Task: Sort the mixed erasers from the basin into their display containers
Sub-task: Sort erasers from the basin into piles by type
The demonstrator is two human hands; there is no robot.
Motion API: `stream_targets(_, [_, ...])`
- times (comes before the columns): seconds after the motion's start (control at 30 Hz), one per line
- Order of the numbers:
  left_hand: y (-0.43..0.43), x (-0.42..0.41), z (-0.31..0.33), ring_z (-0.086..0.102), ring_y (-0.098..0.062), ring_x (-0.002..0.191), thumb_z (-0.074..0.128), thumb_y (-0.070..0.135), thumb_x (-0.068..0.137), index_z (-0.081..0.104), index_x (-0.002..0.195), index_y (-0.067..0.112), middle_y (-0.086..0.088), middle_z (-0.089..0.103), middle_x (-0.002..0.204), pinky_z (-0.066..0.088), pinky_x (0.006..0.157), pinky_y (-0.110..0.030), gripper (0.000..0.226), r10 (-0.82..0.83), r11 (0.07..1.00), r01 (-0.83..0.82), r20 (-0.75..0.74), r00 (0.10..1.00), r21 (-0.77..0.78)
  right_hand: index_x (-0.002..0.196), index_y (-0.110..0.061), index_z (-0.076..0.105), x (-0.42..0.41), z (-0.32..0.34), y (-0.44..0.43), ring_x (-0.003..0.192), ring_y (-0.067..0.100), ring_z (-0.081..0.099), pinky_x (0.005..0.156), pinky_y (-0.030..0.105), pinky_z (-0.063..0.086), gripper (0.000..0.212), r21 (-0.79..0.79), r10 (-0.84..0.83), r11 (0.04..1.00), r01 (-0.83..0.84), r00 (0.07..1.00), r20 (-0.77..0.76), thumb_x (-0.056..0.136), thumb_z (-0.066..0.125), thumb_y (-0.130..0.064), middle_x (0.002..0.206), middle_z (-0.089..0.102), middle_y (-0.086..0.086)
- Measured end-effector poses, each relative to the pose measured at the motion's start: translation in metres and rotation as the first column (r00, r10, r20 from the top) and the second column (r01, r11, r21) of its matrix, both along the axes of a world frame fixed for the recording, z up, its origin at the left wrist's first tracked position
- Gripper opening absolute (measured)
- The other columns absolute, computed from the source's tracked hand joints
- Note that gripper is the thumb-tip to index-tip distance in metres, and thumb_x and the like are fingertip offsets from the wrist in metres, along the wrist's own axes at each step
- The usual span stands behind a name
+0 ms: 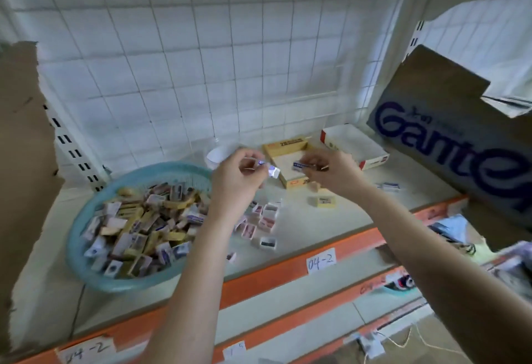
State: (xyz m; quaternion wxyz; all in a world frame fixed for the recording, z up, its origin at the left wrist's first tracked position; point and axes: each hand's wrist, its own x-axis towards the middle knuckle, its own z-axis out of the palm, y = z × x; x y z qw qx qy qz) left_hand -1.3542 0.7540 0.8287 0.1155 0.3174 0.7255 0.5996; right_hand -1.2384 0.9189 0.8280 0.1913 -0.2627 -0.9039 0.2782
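A light blue basin full of several mixed erasers stands on the shelf at the left. My left hand is raised beside it and pinches a small white-and-blue eraser. My right hand holds a blue-labelled eraser over the yellow display box. A white and red display box lies further right. Several loose erasers are spread on the shelf below my hands.
A white bowl stands behind my left hand. A big cardboard box with blue lettering leans at the right. Brown cardboard fills the left edge. A wire grid backs the shelf, whose orange front rail carries paper labels.
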Motion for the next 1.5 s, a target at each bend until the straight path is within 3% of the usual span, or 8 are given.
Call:
stream_targets(0.13, [0.037, 0.026, -0.019, 0.068, -0.011, 0.068, 0.063, 0.009, 0.088, 0.065, 0.086, 0.022, -0.002, 0.068, 0.088, 0.056, 0.061, -0.02, 0.013, -0.099, 0.993, 0.102, 0.05, 0.994, -0.055, 0.101, -0.015, 0.071, 0.039, -0.011, 0.026, 0.087, 0.012, 0.063, 0.075, 0.023, 0.046, 0.018, -0.031, -0.073, 0.997, 0.074, 0.997, 0.029, 0.083, 0.067, -0.016, 0.089, 0.067, -0.005])
stream_targets(0.3, [0.069, 0.045, -0.046, 0.069, -0.02, 0.07, 0.065, 0.007, 0.085, 0.065, 0.077, 0.024, -0.006, 0.069, 0.09, 0.06, 0.068, -0.035, 0.018, -0.177, 0.972, 0.191, 0.108, 0.978, -0.139, 0.107, -0.013, 0.069, 0.074, -0.027, 0.045, 0.09, 0.012, 0.061, 0.085, 0.028, 0.049, 0.023, -0.018, -0.146, 0.989, 0.148, 0.986, 0.075, 0.084, 0.065, -0.015, 0.102, 0.069, 0.0])
stream_targets(0.5, [0.101, 0.069, -0.057, 0.063, -0.011, 0.063, 0.065, 0.002, 0.083, 0.065, 0.077, 0.02, 0.0, 0.066, 0.081, 0.058, 0.06, -0.025, 0.02, -0.251, 0.947, 0.272, 0.13, 0.959, -0.173, 0.106, -0.017, 0.07, 0.112, -0.046, 0.067, 0.088, 0.01, 0.059, 0.076, 0.021, 0.042, 0.023, -0.046, -0.232, 0.97, 0.238, 0.966, 0.112, 0.085, 0.062, -0.016, 0.1, 0.067, -0.006])
stream_targets(0.9, [0.184, 0.103, -0.076, 0.07, -0.014, 0.07, 0.067, 0.006, 0.082, 0.063, 0.091, 0.02, 0.004, 0.067, 0.088, 0.058, 0.072, -0.031, 0.017, -0.298, 0.907, 0.321, 0.123, 0.947, -0.272, 0.12, -0.013, 0.062, 0.166, -0.059, 0.129, 0.089, 0.01, 0.056, 0.073, 0.018, 0.044, 0.032, -0.054, -0.389, 0.916, 0.398, 0.912, 0.132, 0.089, 0.059, -0.011, 0.112, 0.066, 0.006])
stream_targets(1.0, [0.2, 0.106, -0.075, 0.068, -0.012, 0.071, 0.066, 0.006, 0.085, 0.06, 0.1, 0.015, 0.003, 0.064, 0.092, 0.052, 0.059, -0.016, 0.018, -0.286, 0.915, 0.299, 0.085, 0.954, -0.273, 0.121, -0.015, 0.06, 0.164, -0.061, 0.142, 0.09, 0.01, 0.056, 0.071, 0.015, 0.043, 0.031, -0.071, -0.369, 0.922, 0.381, 0.918, 0.147, 0.09, 0.057, -0.013, 0.113, 0.065, 0.005])
stream_targets(1.17, [0.227, 0.107, -0.075, 0.064, -0.012, 0.081, 0.068, 0.02, 0.085, 0.058, 0.098, 0.021, 0.006, 0.063, 0.092, 0.051, 0.071, -0.026, 0.017, -0.259, 0.914, 0.212, -0.093, 0.961, -0.347, 0.123, -0.017, 0.059, 0.153, -0.063, 0.159, 0.091, 0.007, 0.054, 0.073, 0.015, 0.041, 0.031, -0.082, -0.319, 0.94, 0.331, 0.939, 0.128, 0.092, 0.055, -0.014, 0.115, 0.064, 0.003])
stream_targets(1.33, [0.244, 0.108, -0.082, 0.057, -0.01, 0.077, 0.064, 0.022, 0.088, 0.061, 0.104, 0.018, 0.001, 0.065, 0.096, 0.041, 0.057, -0.016, 0.017, -0.246, 0.903, 0.166, -0.159, 0.956, -0.396, 0.123, -0.015, 0.057, 0.143, -0.069, 0.168, 0.101, 0.009, 0.056, 0.082, 0.017, 0.043, 0.032, -0.12, -0.262, 0.957, 0.265, 0.964, 0.04, 0.092, 0.054, -0.008, 0.118, 0.062, 0.005])
stream_targets(1.5, [0.238, 0.106, -0.083, 0.065, -0.015, 0.097, 0.064, 0.02, 0.088, 0.059, 0.122, 0.017, -0.002, 0.068, 0.112, 0.053, 0.083, -0.027, 0.034, -0.292, 0.883, 0.176, -0.215, 0.932, -0.435, 0.126, -0.018, 0.055, 0.133, -0.067, 0.177, 0.111, 0.011, 0.055, 0.092, 0.023, 0.045, 0.038, -0.143, -0.255, 0.958, 0.248, 0.966, -0.032, 0.09, 0.053, -0.005, 0.123, 0.059, 0.001])
